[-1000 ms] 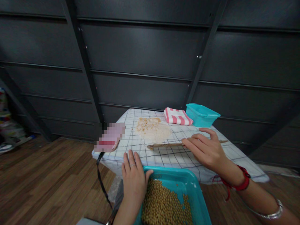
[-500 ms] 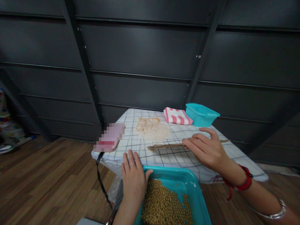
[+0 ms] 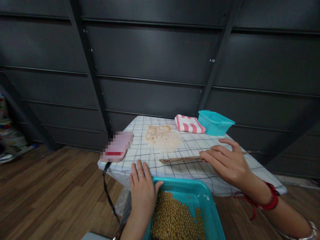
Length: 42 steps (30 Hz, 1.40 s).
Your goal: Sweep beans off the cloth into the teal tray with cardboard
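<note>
My right hand [image 3: 228,161] pinches a thin brown piece of cardboard [image 3: 183,159], seen almost edge-on just above the checked cloth. Its far side is hidden behind my fingers. My left hand [image 3: 143,188] lies flat with fingers stretched on the table's front edge, its thumb across the rim of a teal tray [image 3: 186,182]. Inside that tray are many small yellow-green beans [image 3: 175,216]. Behind the cardboard, a pile of pale grains [image 3: 167,141] is spread on the cloth, with yellowish bits [image 3: 156,131] along its back left.
A checked cloth [image 3: 135,148] covers the table. At the back right stand a folded pink-and-white towel [image 3: 189,124] and a teal bin [image 3: 217,125]. A pixelated pink phone-like object [image 3: 118,145] with a black strap [image 3: 107,190] is at the left edge. Dark wall panels [image 3: 150,50] rise behind.
My right hand has shifted a little right and toward me with the cardboard. The few yellow bits at its left tip no longer show. My left hand stays in place.
</note>
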Available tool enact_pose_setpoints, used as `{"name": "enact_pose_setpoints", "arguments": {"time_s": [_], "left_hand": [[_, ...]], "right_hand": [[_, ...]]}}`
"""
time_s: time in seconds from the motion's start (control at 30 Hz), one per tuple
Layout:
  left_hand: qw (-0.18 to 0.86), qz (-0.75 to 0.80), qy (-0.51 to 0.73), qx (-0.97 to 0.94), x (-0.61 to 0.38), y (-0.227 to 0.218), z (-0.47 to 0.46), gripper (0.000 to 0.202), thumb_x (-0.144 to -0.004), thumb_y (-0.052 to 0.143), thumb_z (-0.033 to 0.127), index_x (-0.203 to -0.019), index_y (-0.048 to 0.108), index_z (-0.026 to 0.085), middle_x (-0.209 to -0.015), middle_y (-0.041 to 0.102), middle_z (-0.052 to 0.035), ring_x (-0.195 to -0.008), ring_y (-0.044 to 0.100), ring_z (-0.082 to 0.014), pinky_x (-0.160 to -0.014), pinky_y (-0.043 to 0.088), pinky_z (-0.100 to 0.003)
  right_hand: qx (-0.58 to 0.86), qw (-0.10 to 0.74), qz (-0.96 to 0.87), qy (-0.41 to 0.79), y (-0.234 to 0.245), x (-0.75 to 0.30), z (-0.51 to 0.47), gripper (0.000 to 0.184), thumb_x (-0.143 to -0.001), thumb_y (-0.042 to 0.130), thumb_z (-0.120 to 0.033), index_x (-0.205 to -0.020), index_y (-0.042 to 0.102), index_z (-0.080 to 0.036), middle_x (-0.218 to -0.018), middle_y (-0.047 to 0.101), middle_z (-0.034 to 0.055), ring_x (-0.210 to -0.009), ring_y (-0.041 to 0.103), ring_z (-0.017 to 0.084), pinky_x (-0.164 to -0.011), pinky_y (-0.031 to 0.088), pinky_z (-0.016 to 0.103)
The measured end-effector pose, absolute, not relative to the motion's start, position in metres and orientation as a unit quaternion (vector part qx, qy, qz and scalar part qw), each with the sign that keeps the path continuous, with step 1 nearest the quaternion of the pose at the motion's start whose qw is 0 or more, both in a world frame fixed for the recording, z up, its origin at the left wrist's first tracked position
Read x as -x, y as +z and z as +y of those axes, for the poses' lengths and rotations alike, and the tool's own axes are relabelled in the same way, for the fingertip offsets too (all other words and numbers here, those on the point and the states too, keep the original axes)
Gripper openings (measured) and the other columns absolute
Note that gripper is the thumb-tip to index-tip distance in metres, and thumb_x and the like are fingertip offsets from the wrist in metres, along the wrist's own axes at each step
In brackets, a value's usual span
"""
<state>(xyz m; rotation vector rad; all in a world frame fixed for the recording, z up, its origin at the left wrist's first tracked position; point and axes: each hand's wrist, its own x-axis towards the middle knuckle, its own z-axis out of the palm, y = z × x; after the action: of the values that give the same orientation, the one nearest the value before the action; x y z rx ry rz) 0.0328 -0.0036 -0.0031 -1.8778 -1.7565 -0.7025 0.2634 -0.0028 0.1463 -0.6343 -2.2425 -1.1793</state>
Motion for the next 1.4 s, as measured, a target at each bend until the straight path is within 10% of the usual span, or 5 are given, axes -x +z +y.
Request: {"name": "enact_pose_setpoints", "arguments": {"time_s": [1.4], "left_hand": [[0.223,-0.637,-0.277,0.684,-0.034,-0.004,-0.004,0.061,-0.078,0.043,0.040,-0.119,0.040,-0.004,-0.127,0.039,-0.0302,-0.124,0.025,-0.0417,-0.087,0.040,-0.052]], "right_hand": [[0.219,0.272,-0.864,-0.363,0.142,-0.279,-0.051,0.029,-0.088,0.029,-0.011,-0.087,0.057,-0.018,-0.071,0.065,0.0003,-0.072,0.054,0.013,-0.089,0.033,0.038]]}}
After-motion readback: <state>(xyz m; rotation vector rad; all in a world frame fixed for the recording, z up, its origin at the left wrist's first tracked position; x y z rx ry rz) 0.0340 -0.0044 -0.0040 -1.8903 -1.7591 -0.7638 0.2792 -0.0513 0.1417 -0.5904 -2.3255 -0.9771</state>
